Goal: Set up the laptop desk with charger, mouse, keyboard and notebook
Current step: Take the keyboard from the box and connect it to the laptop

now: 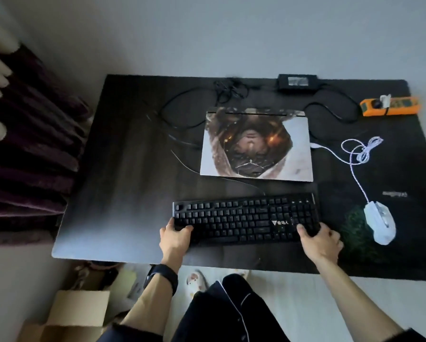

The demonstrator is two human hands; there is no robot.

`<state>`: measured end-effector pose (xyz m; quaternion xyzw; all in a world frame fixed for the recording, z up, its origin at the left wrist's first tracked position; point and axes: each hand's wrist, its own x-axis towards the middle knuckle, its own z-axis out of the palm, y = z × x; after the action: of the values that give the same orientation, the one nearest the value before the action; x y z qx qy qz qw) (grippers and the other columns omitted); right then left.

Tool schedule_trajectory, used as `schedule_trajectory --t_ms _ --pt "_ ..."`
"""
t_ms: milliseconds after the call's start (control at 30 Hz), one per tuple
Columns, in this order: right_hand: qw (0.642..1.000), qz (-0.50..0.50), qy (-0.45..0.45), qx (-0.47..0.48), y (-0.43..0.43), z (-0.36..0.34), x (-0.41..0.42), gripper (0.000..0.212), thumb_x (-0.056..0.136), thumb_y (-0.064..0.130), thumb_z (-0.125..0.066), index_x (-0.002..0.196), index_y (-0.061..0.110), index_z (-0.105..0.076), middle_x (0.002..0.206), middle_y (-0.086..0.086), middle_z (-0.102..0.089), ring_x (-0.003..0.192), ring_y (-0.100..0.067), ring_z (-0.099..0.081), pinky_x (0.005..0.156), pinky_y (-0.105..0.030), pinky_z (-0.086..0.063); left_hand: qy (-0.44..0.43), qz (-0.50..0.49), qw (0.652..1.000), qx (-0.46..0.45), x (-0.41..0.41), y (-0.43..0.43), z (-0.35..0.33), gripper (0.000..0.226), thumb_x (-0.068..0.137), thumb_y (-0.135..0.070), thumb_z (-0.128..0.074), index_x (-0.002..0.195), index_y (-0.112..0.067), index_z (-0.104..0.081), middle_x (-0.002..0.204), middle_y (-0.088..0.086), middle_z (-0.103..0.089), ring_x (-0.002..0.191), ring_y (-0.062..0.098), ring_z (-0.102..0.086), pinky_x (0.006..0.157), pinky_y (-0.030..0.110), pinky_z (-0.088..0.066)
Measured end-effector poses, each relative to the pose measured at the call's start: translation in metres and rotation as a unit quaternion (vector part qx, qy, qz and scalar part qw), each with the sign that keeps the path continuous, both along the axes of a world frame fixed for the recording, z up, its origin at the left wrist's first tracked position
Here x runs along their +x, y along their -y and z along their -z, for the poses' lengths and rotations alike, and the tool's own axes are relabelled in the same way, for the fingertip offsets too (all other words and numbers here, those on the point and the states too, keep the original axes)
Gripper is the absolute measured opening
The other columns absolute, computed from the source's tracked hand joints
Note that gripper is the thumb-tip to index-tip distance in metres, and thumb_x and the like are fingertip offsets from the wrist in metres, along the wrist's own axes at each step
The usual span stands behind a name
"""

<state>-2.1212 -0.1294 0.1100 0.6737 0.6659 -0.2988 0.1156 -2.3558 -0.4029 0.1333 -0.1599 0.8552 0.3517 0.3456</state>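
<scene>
keyboard: we see the black keyboard on the tabletop, just before the closed laptop.
hands: left hand and right hand each curled round a keyboard end.
done: charger brick at the far edge, white mouse to the right.
left: we spot no notebook; keyboard likely getting final placement.

both bare forearms reach forward and down from the bottom edge; the left hand grips with thumb on top and fingers curled under, a dark band around its wrist; the right hand mirrors it, thumb forward, fingers wrapped; the two hands sit well apart, roughly level
</scene>
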Motion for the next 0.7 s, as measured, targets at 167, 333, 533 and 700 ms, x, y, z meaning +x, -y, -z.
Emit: schedule_trajectory --t_ms 167,333,533,700 --pt "0.999 0.045 -0.007 -0.015 0.02 0.001 0.022 0.078 0.093 0.064 -0.051 0.151 0.014 -0.035 0.153 -0.022 -0.031 0.138 -0.044 -0.028 0.112 -0.051 -0.027 -0.013 0.069 0.997 -0.017 -0.022 -0.028 0.005 0.07 0.085 -0.037 -0.065 0.149 -0.021 -0.04 0.138 0.009 -0.041 0.126 0.037 -0.048 0.109 0.047 -0.038" --pt "0.995 0.092 -0.032 -0.024 0.038 -0.007 0.018 0.08 0.096 0.056 -0.051 0.156 0.01 -0.025 0.159 -0.021 -0.026 0.142 -0.045 -0.026 0.116 -0.05 -0.02 -0.01 0.139 0.99 -0.035 -0.034 -0.029 0.008 0.071 0.087 -0.035 -0.064 0.151 -0.025 -0.036 0.135 0.011 -0.04 0.125 0.037 -0.047 0.11 0.044 -0.036" --pt "0.967 0.186 -0.172 -0.004 0.058 -0.019 0.022 0.081 0.094 0.036 -0.067 0.158 0.016 -0.023 0.163 -0.008 -0.027 0.149 -0.03 -0.028 0.118 -0.045 -0.028 -0.009 0.209 0.976 -0.054 -0.026 -0.022 0.007 0.077 0.086 -0.034 -0.063 0.154 -0.028 -0.026 0.138 0.013 -0.036 0.126 0.042 -0.042 0.109 0.049 -0.037" --pt "0.943 0.241 -0.228 0.019 0.097 -0.029 0.047 0.072 0.093 0.035 -0.068 0.154 0.018 -0.033 0.156 -0.003 -0.043 0.141 -0.026 -0.042 0.112 -0.041 -0.036 0.003 0.213 0.975 -0.057 -0.018 -0.026 0.001 0.074 0.088 -0.033 -0.062 0.153 -0.023 -0.029 0.145 0.017 -0.032 0.129 0.044 -0.038 0.111 0.05 -0.033"
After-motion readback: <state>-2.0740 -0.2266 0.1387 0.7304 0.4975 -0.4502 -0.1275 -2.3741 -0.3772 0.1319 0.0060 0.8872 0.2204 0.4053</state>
